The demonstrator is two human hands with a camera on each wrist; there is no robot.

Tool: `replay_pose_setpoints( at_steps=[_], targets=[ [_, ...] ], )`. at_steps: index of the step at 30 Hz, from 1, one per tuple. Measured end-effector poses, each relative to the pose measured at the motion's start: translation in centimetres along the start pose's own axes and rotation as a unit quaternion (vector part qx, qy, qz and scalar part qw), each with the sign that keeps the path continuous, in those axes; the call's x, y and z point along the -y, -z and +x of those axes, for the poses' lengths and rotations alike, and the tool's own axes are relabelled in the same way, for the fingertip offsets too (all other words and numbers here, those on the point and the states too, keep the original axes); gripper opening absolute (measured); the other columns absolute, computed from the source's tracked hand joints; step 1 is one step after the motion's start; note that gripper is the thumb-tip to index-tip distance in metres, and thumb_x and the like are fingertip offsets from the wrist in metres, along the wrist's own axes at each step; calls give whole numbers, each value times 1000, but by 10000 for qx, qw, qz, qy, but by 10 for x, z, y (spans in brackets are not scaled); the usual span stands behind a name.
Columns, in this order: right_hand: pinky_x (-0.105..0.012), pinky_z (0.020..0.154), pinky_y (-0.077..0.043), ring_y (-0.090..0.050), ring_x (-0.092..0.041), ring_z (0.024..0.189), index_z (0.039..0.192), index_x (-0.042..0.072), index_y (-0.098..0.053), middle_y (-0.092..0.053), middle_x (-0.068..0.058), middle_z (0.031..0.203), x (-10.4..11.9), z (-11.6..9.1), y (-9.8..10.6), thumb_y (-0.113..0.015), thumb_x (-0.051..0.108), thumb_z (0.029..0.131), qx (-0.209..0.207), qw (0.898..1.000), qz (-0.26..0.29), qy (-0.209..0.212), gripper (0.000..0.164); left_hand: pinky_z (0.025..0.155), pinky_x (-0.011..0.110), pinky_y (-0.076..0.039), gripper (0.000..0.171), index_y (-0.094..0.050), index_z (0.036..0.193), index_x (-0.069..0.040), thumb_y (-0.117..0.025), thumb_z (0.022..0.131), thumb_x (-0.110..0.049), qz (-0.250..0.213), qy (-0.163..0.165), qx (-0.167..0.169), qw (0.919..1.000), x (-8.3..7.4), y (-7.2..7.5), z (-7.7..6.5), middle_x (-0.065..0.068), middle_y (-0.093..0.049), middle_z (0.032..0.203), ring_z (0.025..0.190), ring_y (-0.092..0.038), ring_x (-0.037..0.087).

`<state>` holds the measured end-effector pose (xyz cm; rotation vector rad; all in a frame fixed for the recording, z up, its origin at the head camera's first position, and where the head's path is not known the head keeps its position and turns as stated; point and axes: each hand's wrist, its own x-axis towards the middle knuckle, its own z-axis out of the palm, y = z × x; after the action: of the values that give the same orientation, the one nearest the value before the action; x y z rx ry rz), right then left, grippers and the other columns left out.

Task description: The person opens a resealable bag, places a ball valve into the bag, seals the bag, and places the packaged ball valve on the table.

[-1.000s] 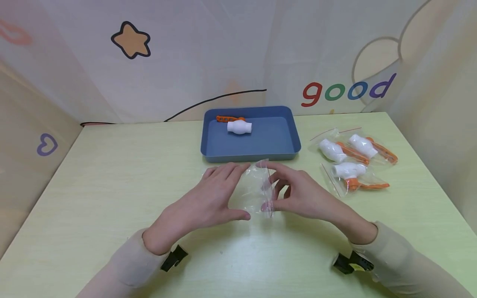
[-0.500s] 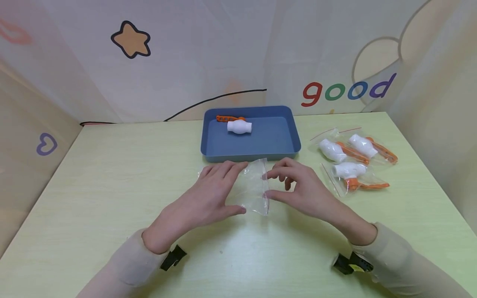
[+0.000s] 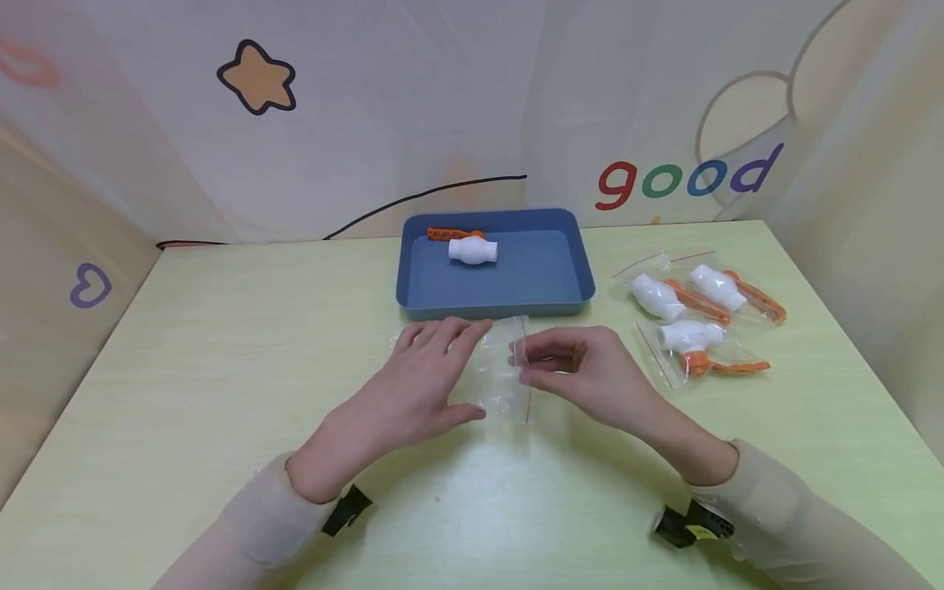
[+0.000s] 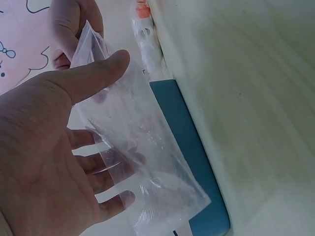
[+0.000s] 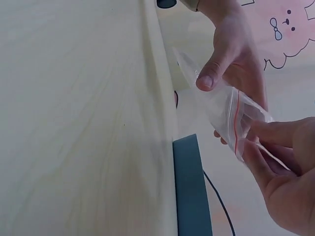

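A clear zip bag [image 3: 496, 373] with a red line along its mouth is held between both hands, above the table in front of the tray. My left hand [image 3: 413, 381] has its thumb on the near face and its fingers behind the bag, as the left wrist view shows of the bag [image 4: 147, 147]. At the mouth, my right hand [image 3: 601, 377] pinches the plastic between thumb and fingers. The right wrist view shows the mouth of the bag [image 5: 216, 108] parted beside the right fingertips [image 5: 253, 152]. Nothing shows inside the bag.
Behind the hands stands a blue tray [image 3: 546, 279] holding a white ball valve body [image 3: 474, 251] and an orange handle [image 3: 445, 234]. To the right lie three clear bags, each with a white valve body [image 3: 692, 337] and an orange handle [image 3: 741, 369]. A printed curtain [image 3: 383, 106] rises behind.
The right fingers have shifted along the bag's mouth, spreading apart and then coming together on it. The left hand has stayed nearly in place.
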<state>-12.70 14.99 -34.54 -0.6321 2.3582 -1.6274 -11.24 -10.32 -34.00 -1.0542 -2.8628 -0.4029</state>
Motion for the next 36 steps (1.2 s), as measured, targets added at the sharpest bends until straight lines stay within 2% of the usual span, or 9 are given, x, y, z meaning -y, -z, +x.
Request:
replay_pose_setpoints(
  at_steps=[2, 6, 12, 17, 23, 31, 36],
  targets=[
    [-32, 90, -56, -71, -27, 108, 122, 2, -73, -74, -7, 116, -1, 1, 0, -81, 2, 87, 98, 9998, 146, 41, 36, 112, 49, -31, 96, -38, 154, -4, -89, 81, -40, 5, -33, -5, 10000, 0, 0, 0, 10, -52, 136, 129, -49, 29],
    [-33, 98, -52, -66, -31, 119, 130, 5, -69, -71, -5, 125, -2, 1, 0, -84, 5, 85, 255, 9994, 74, 211, 47, 113, 48, -31, 96, -38, 154, -4, -89, 81, -41, -4, -28, 30, 10000, -1, -1, 1, 10, -52, 137, 130, -48, 30],
    [-35, 101, -50, -63, -27, 123, 136, 8, -65, -67, -5, 132, -4, 2, 0, -89, 12, 82, 442, 9982, -256, 311, 59, 115, 49, -29, 95, -37, 154, -3, -88, 83, -41, -197, 75, 170, 9996, -1, -1, 1, 11, -50, 143, 134, -46, 30],
    [-39, 100, -52, -63, -28, 122, 137, 8, -64, -66, -8, 133, -3, 2, 1, -90, 15, 81, 517, 9968, -442, 410, 62, 118, 49, -25, 99, -35, 156, -3, -87, 82, -45, -483, 172, 267, 9983, 1, -1, 0, 13, -46, 149, 138, -42, 30],
    [-37, 99, -52, -64, -24, 121, 138, 9, -65, -66, -4, 133, -2, 3, 3, -90, 16, 81, 575, 9955, -567, 495, 62, 118, 51, -22, 106, -32, 158, -6, -87, 79, -52, -920, 296, 281, 9949, 3, 0, -1, 10, -44, 153, 143, -39, 27],
    [-40, 97, -54, -65, -22, 117, 137, 8, -65, -67, -8, 131, -1, 3, 3, -91, 17, 80, 630, 9933, -655, 716, 62, 113, 53, -27, 95, -39, 154, -8, -85, 82, -49, -1035, 214, 144, 9943, 5, 1, -1, 8, -49, 150, 139, -45, 26],
    [-38, 94, -55, -66, -19, 112, 136, 11, -67, -69, -2, 127, 0, 4, 3, -92, 16, 79, 605, 9899, -843, 970, 63, 111, 52, -30, 91, -44, 151, -8, -86, 82, -48, -1112, 198, 69, 9936, 6, 0, -2, 7, -51, 148, 137, -47, 23]
  ],
)
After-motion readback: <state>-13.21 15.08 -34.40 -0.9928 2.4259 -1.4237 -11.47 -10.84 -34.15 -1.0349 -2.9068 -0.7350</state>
